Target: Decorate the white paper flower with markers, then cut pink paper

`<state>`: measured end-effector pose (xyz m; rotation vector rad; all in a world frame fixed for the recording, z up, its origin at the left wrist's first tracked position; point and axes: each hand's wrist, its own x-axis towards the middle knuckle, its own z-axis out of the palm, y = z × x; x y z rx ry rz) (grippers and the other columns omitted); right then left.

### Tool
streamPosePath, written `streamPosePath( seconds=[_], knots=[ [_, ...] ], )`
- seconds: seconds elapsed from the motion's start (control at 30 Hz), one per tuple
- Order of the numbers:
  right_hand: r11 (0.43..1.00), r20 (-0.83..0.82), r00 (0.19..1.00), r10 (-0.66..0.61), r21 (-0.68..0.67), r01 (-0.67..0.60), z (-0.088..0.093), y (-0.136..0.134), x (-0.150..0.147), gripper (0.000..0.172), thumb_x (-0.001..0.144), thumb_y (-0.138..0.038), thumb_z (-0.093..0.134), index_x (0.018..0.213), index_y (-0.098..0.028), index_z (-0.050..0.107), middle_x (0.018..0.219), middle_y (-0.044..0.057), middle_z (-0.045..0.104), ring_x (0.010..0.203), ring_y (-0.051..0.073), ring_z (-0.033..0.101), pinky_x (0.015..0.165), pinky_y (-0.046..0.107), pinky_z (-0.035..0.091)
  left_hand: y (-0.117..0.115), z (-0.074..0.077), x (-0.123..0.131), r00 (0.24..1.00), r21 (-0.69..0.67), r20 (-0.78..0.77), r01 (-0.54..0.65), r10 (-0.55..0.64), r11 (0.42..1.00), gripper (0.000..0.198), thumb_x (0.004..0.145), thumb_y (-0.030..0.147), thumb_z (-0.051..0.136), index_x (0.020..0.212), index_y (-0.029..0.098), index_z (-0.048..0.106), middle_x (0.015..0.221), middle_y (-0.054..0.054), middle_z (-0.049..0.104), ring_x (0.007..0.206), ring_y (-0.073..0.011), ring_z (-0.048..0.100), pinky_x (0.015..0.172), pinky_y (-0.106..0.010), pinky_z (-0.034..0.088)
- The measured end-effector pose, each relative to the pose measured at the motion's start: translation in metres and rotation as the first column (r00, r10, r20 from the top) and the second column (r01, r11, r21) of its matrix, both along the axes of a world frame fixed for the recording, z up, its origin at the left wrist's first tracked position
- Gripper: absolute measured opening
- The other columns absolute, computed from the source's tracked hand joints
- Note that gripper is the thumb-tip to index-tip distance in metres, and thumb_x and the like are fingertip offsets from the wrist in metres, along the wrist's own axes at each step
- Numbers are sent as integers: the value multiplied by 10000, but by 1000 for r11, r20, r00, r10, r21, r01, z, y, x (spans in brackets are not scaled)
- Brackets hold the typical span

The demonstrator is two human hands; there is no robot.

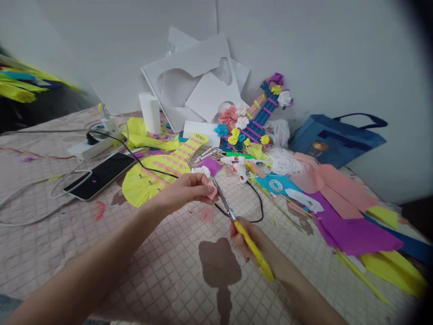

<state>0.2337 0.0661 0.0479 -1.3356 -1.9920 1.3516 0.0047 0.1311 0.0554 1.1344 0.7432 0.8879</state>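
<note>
Between the thumb and fingers of my left hand [191, 189] is a small piece of pink paper [212, 190]. My right hand [250, 239] is closed round the handle of yellow-handled scissors [252, 246]. Their metal blades point up and left, close beside the pink piece; I cannot tell whether they touch it. Another pink paper scrap [207, 215] lies on the table below my left hand. Just behind that hand rests a yellow paper guitar [149, 180] with pink strips along its neck. A white glue gun [240, 171] lies beyond the scissors.
A phone [101, 176] and a power strip [94, 146] with cables are at left. A flower-covered blue guitar [260, 122] leans at the back by white cut boards [203, 63]. Coloured paper sheets [352, 221] and a blue bag [338, 135] are at right.
</note>
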Motion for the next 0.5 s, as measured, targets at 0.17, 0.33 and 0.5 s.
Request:
streamPosePath(
  seconds=[0.17, 0.33, 0.5],
  knots=[
    [998, -43, 999, -11, -69, 8, 0, 1, 0, 245, 793, -406, 483, 703, -228, 341, 593, -58, 399, 475, 77, 369, 429, 209, 307, 0, -1, 0, 1000, -1, -21, -6, 6, 1000, 223, 770, 294, 722, 719, 134, 576, 756, -19, 688, 739, -114, 665, 731, -249, 511],
    [994, -102, 995, -21, -109, 10, 0, 1, -1, 195, 788, -343, 477, 703, -227, 346, 568, -70, 396, 457, 69, 359, 427, 203, 284, 1, -2, -1, 1000, 10, -17, 0, 0, 1000, 218, 775, 294, 718, 726, 132, 580, 759, -18, 688, 728, -110, 662, 722, -245, 508],
    [994, -117, 993, -18, -106, 5, -3, 1, 1, 178, 783, -319, 487, 703, -226, 358, 533, -74, 403, 454, 73, 350, 425, 198, 275, 1, -2, -1, 1000, 10, -20, 1, -1, 1000, 218, 780, 292, 714, 724, 131, 577, 755, -18, 687, 730, -112, 665, 716, -242, 510]
  ],
)
